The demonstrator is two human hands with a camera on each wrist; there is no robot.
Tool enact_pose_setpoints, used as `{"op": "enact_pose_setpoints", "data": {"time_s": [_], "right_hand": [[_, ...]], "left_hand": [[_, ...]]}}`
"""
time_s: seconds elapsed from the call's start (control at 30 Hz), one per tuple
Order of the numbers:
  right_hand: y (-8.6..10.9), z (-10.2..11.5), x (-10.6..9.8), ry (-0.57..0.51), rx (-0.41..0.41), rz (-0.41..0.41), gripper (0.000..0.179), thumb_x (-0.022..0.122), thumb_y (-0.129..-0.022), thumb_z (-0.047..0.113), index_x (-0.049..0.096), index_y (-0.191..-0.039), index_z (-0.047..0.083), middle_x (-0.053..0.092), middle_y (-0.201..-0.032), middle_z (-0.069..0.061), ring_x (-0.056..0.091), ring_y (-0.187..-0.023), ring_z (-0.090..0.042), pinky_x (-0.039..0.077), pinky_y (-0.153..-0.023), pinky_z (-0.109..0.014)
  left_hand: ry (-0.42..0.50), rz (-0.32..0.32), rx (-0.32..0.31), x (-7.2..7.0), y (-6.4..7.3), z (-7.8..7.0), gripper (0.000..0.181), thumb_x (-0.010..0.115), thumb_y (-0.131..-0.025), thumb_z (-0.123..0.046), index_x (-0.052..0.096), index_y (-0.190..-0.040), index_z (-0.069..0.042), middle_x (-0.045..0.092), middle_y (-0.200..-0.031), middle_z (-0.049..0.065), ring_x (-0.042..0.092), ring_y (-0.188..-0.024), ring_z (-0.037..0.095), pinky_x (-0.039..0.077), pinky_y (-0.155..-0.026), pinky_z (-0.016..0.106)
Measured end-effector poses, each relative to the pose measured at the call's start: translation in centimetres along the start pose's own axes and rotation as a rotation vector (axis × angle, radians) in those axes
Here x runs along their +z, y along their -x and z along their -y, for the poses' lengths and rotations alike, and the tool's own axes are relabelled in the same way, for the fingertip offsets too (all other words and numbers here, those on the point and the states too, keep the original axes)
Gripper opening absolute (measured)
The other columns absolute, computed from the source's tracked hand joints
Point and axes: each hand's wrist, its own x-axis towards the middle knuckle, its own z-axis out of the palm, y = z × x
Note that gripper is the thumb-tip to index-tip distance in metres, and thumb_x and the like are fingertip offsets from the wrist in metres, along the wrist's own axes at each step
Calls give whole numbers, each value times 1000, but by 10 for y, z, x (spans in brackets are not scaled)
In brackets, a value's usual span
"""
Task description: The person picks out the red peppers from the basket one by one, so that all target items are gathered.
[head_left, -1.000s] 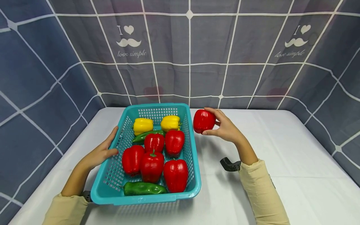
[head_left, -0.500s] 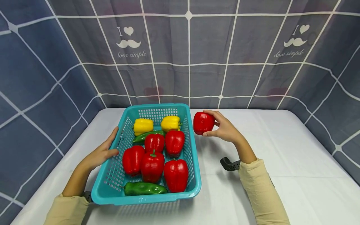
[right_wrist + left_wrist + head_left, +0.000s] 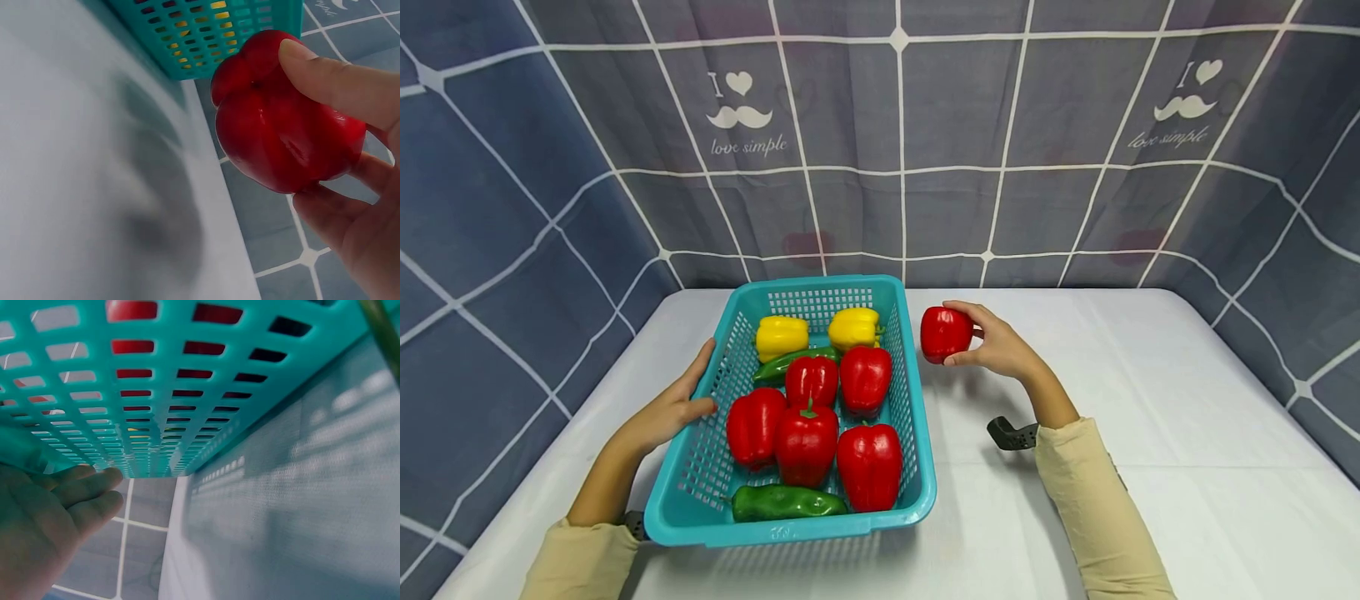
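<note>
My right hand (image 3: 1000,346) holds a red bell pepper (image 3: 945,335) between thumb and fingers, just right of the turquoise basket (image 3: 790,533). In the right wrist view that bell pepper (image 3: 287,119) hangs above the white cloth, its shadow cast below. At the basket's left side, my left hand (image 3: 662,414) grips the rim, thumb over the inside. From the left wrist, the other fingers (image 3: 94,487) lie along the outer wall. Inside the basket are several red bell peppers (image 3: 806,446), two yellow bell peppers (image 3: 782,337) and two long green peppers (image 3: 787,503).
A white cloth (image 3: 1150,375) covers the table. Dark grey-blue checked curtain (image 3: 955,108) walls enclose the back and sides. A black curved wrist camera mount (image 3: 1011,435) juts out by the right forearm.
My right hand has come down slightly toward the table with the red bell pepper, ending a little farther from the basket's rim. The left hand and the basket stay put.
</note>
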Motion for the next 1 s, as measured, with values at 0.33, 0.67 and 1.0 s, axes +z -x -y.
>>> {"op": "enact_pose_setpoints", "data": {"time_s": [0.33,0.67,1.0], "right_hand": [[-3,-12,3,7,32,27,82,78,-67,14,36,-139,14,37,-139,-11,37,-125,-32,37,-99,-51],[-3,-20,8,-28,56,76,83,77,-68,10,34,-139,9,36,-139,-14,34,-128,-38,33,-102,-52],[-2,-24,8,-55,80,113,83,75,-71,11,31,-141,11,37,-139,-15,36,-126,-34,34,-102,-50]], "left_hand": [[4,1,0,-1,0,2,86,41,-81,2,-17,-144,-7,-13,-150,24,12,-128,53,49,-83,38],[13,-5,6,-1,0,3,85,41,-82,1,-17,-144,-8,-14,-150,23,13,-127,54,50,-78,47],[17,-3,10,-1,-1,2,86,41,-82,1,-17,-144,-9,-13,-150,23,14,-127,54,50,-78,48]]}}
